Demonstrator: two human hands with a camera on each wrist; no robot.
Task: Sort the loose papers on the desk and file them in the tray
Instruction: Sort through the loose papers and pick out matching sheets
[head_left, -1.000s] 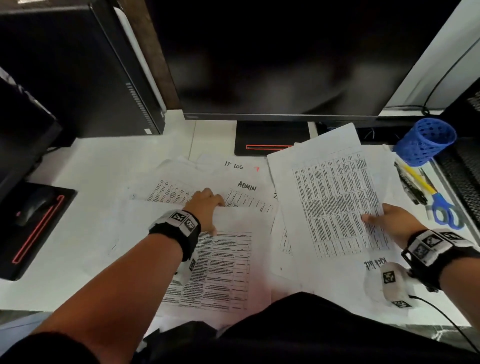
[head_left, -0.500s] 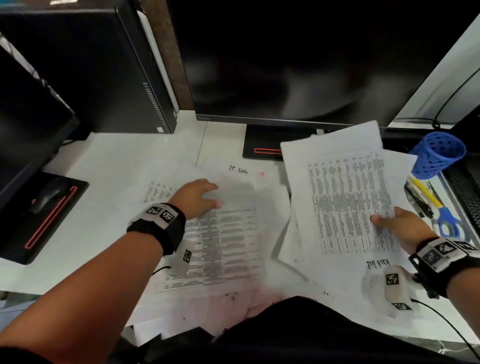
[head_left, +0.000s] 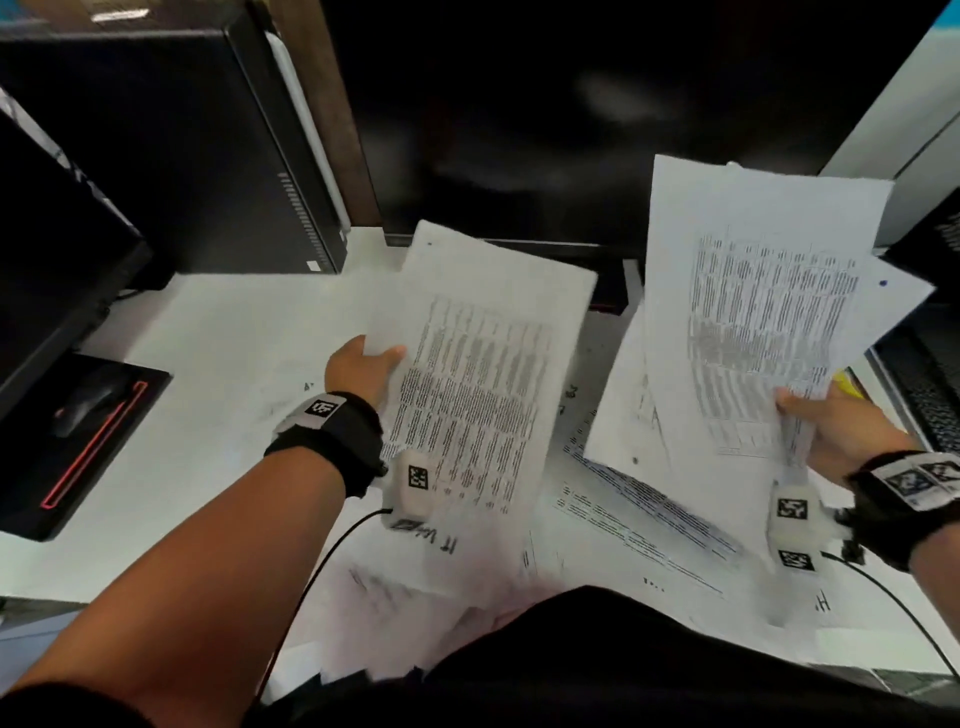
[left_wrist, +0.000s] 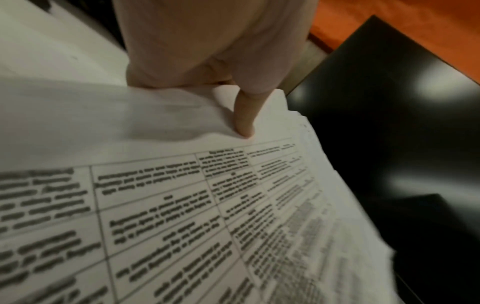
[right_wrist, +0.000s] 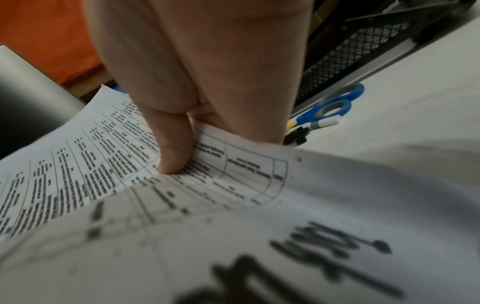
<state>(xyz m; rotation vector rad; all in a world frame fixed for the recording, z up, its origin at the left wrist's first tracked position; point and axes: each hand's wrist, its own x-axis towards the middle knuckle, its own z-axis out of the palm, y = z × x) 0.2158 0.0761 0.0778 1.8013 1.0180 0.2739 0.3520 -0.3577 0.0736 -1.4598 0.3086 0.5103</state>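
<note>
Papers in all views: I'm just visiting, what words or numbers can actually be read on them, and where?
"IT" plus an unreadable word: handwritten, upside down, on a desk sheet below the left hand.
Large black handwriting on the marked sheet near the right hand: too blurred to read.
Printed tables on the left sheet and the right sheets, each held in a hand: too blurred to read.

White worktop (head_left: 218, 364) w/ loose papers (head_left: 639, 519) strewn front-centre, black mouse pad (head_left: 78, 467) left, blue scissors (right_wrist: 335, 105) right.
</note>
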